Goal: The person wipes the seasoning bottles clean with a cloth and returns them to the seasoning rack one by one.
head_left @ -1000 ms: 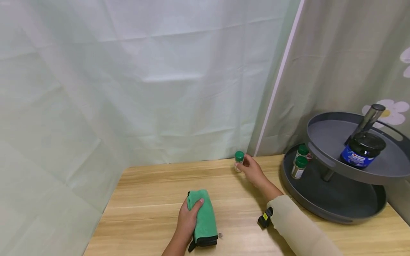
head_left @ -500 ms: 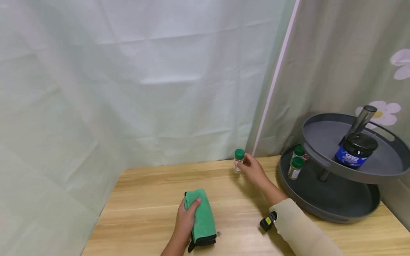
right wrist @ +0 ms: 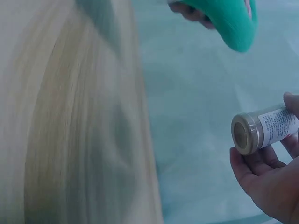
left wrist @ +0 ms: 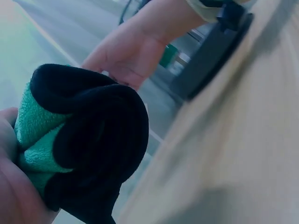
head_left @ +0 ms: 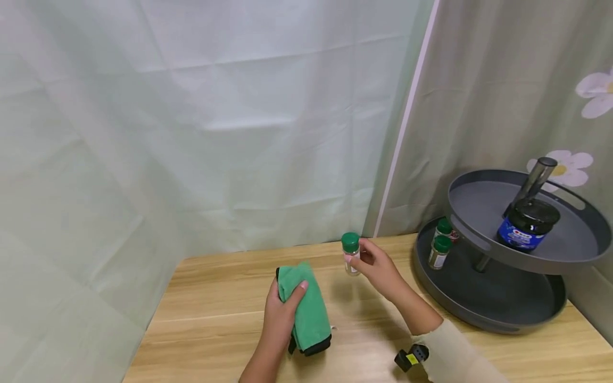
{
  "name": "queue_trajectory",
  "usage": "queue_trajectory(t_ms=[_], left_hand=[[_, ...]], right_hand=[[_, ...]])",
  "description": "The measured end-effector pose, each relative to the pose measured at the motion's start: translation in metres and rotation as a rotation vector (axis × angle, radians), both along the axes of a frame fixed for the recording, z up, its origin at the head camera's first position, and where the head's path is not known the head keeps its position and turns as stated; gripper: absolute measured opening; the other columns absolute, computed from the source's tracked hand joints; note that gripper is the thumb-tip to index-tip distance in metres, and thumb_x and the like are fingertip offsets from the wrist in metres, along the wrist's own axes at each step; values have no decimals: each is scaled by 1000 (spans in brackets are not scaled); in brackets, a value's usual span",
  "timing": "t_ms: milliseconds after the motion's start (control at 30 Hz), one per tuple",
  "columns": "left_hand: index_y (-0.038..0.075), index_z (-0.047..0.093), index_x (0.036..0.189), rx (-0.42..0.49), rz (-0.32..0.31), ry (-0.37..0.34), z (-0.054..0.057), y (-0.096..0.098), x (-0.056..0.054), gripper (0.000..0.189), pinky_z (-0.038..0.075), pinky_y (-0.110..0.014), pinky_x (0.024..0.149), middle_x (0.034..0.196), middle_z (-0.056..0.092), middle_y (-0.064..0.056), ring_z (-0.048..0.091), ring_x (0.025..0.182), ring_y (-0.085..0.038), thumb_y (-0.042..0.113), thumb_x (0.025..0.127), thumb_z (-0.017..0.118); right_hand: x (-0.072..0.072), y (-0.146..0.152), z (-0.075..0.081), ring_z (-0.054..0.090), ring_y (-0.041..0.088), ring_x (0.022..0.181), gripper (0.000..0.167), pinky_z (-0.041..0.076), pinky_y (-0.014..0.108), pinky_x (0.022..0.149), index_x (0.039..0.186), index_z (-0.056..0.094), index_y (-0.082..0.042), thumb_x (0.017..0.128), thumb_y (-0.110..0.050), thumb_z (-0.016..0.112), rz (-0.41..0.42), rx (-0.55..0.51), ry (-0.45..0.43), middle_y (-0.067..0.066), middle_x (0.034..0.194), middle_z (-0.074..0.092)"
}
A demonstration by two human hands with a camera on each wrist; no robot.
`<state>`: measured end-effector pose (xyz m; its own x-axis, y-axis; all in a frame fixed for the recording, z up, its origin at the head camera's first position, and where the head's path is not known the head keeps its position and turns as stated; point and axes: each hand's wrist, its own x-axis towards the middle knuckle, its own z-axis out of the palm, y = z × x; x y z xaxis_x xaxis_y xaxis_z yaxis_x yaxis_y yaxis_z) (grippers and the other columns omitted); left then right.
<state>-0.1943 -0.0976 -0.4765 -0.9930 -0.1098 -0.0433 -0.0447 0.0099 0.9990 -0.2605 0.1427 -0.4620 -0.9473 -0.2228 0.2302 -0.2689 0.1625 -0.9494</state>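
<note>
My left hand [head_left: 280, 314] grips a folded green cloth [head_left: 310, 314] with black edging, thumb on top. In the left wrist view the folds of the cloth [left wrist: 103, 126] show end-on, held just above the table. My right hand [head_left: 383, 270] pinches a small spice jar [head_left: 351, 260] with a green lid between thumb and fingers. The jar is upright and lifted off the wooden table, its shadow falling below. The right wrist view shows the bottom of the spice jar [right wrist: 242, 135] and its white printed label, with fingers curled under it.
A grey two-tier round tray stand [head_left: 479, 303] is at the right. On its lower tier are two green-lidded spice jars [head_left: 438, 252]; a dark jar with a blue label [head_left: 525, 229] stands on the upper tier. Curtains [head_left: 268, 133] hang behind the wooden table [head_left: 210, 308].
My right hand has raised the spice jar off the table and brought it slightly nearer. My left hand has lifted the green cloth and tilted it.
</note>
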Motion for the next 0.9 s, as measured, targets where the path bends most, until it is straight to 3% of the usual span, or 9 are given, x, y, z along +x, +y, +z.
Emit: queue_trajectory(t_ms=[200,400,667,900], left_hand=[[15,51,133,-2,-37,32,23,6,0,57,57,-34,87,119,64,-10,66,102,-21,46,91,73],[14,53,131,-42,-71,62,37,13,4,54,59,-36,84,117,64,-12,67,99,-22,43,91,74],[19,59,127,-173,-116,133,43,20,11,49,60,-38,86,119,67,-7,69,101,-22,43,88,77],[24,59,123,-279,-114,165,42,23,12,44,58,-36,85,115,67,0,66,99,-18,39,87,79]], right_hand=[[24,-1,12,67,19,98,38,58,29,80,132,60,-19,96,-26,71,50,21,25,11,113,65],[42,-1,15,62,24,98,41,57,28,76,132,62,-19,93,-23,74,61,59,65,11,117,60],[53,-1,12,57,16,86,40,54,27,68,127,66,-31,89,-28,79,41,145,134,0,104,61],[55,1,10,57,13,84,39,54,26,66,126,67,-30,88,-29,79,5,187,191,-4,104,60]])
